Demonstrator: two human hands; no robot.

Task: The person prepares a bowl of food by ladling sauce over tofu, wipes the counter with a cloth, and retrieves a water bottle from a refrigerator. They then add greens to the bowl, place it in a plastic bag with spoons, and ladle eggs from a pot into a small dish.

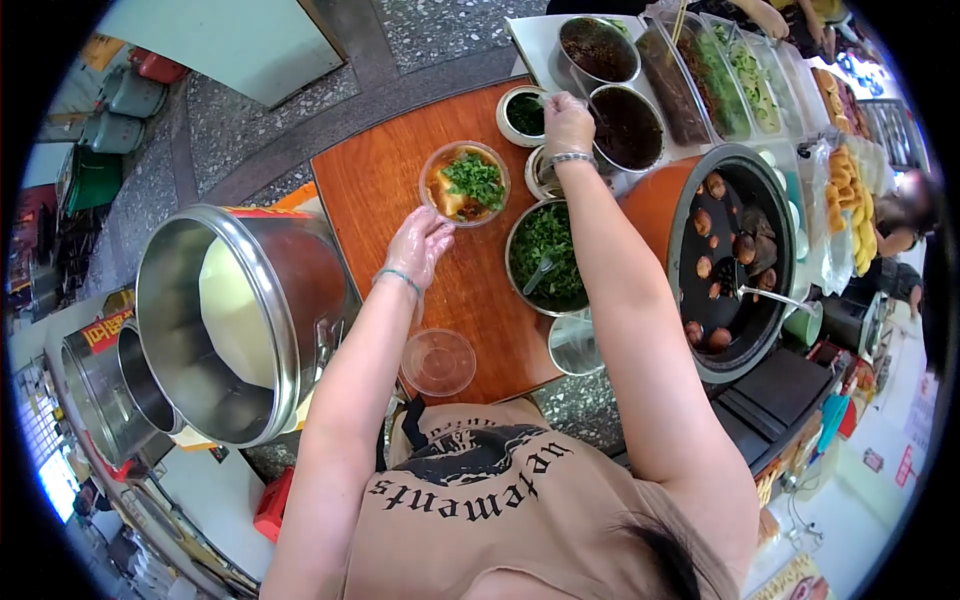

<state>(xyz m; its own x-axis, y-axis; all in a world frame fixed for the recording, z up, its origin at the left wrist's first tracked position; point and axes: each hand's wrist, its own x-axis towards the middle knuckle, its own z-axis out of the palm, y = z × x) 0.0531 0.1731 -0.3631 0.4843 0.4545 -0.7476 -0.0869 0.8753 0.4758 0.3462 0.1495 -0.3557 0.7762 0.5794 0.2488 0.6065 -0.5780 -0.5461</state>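
My left hand [420,245], in a clear glove, has its fingers closed at the near rim of a round plastic bowl [464,184] holding pale food, reddish sauce and chopped greens. Gloved too, my right hand [568,125] is closed beside a small white jar [524,115] of dark green contents; what it grips is too small to make out, perhaps a spoon handle. A metal bowl of chopped greens [550,250] with a spoon stands nearer me. On the brown wooden table [380,160] lies a clear round lid or container [439,362].
A large steel pot [270,330] with a pale mass stands left. At right is a dark pot [690,350] of eggs in liquid with a ladle. Sauce pots [628,127] and topping trays [735,80] fill the far right, where another person's hand [765,18] shows.
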